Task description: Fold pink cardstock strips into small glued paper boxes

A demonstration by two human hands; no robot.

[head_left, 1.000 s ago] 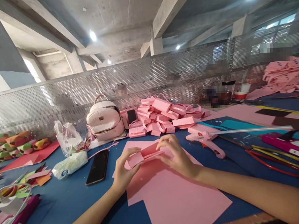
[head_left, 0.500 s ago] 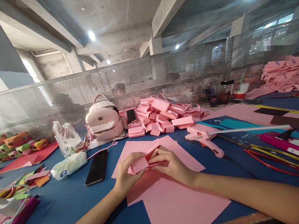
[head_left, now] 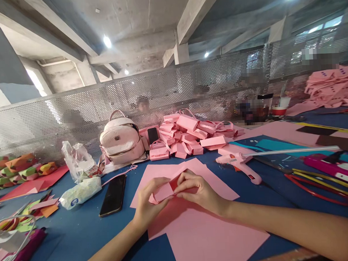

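Observation:
Both my hands meet over the blue table at a small folded pink paper box point(head_left: 164, 191). My left hand point(head_left: 148, 202) grips its left end with thumb and fingers. My right hand point(head_left: 198, 191) presses on its right end, fingers curled over the top. Under them lie large pink paper sheets point(head_left: 201, 233). A pile of finished pink paper boxes point(head_left: 188, 139) sits farther back in the middle.
A pink glue gun point(head_left: 239, 164) lies right of my hands, with a long ruler point(head_left: 293, 151) and red and yellow cables point(head_left: 323, 181) beyond. A black phone point(head_left: 113, 194), a tissue pack point(head_left: 80, 192) and a pink backpack point(head_left: 121, 142) are at left. A perforated metal screen point(head_left: 75, 111) backs the table.
My hands drew the pink box closer to me and lower, and squeezed it together; over the last half second they barely moved.

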